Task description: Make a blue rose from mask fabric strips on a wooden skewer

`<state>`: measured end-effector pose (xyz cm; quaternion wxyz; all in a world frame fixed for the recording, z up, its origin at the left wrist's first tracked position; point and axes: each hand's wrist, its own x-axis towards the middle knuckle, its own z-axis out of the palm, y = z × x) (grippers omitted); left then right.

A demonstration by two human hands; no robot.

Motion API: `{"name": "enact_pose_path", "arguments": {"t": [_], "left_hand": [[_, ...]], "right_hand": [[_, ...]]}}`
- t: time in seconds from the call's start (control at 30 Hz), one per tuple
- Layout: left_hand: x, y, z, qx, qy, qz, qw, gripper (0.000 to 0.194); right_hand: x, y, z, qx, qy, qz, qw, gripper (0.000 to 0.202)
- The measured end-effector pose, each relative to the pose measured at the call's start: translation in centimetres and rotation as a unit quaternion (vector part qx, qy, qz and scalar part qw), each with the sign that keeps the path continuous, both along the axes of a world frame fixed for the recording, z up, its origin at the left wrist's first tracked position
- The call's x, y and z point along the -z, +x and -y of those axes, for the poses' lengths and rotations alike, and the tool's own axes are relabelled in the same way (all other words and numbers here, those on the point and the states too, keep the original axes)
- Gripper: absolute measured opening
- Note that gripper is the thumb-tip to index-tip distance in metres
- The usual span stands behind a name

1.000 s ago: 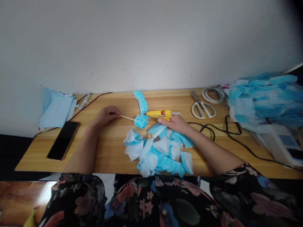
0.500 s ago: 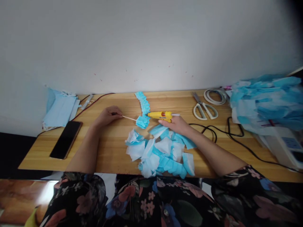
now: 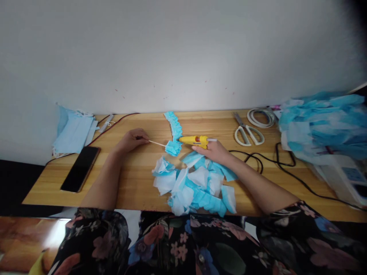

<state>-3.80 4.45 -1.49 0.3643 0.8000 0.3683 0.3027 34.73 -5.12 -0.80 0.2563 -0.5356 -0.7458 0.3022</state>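
My left hand (image 3: pixel 133 139) is closed in a pinch on a thin pale stick (image 3: pixel 157 143). At the stick's far end sits a bunched, ruffled blue piece (image 3: pixel 173 148), with a pleated blue strip (image 3: pixel 174 124) running from it toward the wall. My right hand (image 3: pixel 214 151) is wrapped round a yellow glue gun (image 3: pixel 195 140) with a clear glue stick at its back. The gun's nozzle points left, right at the ruffled piece; whether it touches cannot be made out. In front lies a heap of blue and white fabric pieces (image 3: pixel 197 183).
Scissors with white handles (image 3: pixel 249 134), a coiled white cable (image 3: pixel 260 117) and a bag of blue pieces (image 3: pixel 323 122) are on the right. A black cord (image 3: pixel 304 183) crosses there. At left are a phone (image 3: pixel 80 170) and face masks (image 3: pixel 75 133) by the wall.
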Motion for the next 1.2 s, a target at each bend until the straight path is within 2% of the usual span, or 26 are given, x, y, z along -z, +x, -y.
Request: {"name": "enact_pose_path", "arguments": {"t": [0.63, 0.97, 1.2], "left_hand": [[-0.1, -0.1, 0.0, -0.008, -0.004, -0.007, 1.000, 0.028], [-0.3, 0.0, 0.2, -0.007, 0.001, -0.008, 1.000, 0.025], [-0.3, 0.1, 0.2, -0.003, -0.001, -0.005, 1.000, 0.025]], "right_hand": [[-0.6, 0.5, 0.1, -0.015, -0.016, -0.016, 1.000, 0.037], [-1.5, 0.9, 0.1, -0.018, -0.013, -0.031, 0.999, 0.038], [-0.9, 1.1, 0.0, -0.019, 0.000, 0.006, 1.000, 0.040]]}}
